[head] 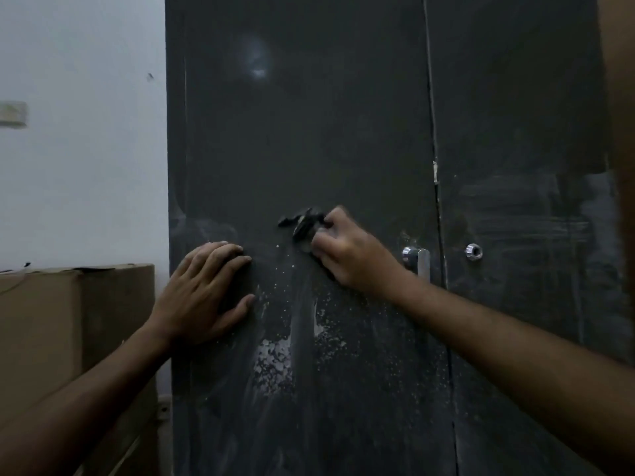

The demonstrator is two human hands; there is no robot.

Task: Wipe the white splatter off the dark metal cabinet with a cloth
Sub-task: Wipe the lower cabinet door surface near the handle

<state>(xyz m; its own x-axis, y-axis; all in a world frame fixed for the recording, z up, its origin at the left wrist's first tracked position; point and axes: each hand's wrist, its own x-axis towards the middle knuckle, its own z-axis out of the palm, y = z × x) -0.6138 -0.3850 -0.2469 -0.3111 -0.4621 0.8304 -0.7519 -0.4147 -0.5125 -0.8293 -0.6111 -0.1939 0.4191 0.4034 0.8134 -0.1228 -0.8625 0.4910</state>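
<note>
Dark cabinet point(309, 132), white splatter point(275, 359) below both hands, cloth point(302, 223) in right hand point(347, 255)

left hand point(206, 290) flat, right hand point(347, 252) clenched

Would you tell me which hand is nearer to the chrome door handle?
Right. The right hand, gripping the dark cloth, is just left of the chrome door handle; the left hand lies flat on the cabinet much farther left.
</note>
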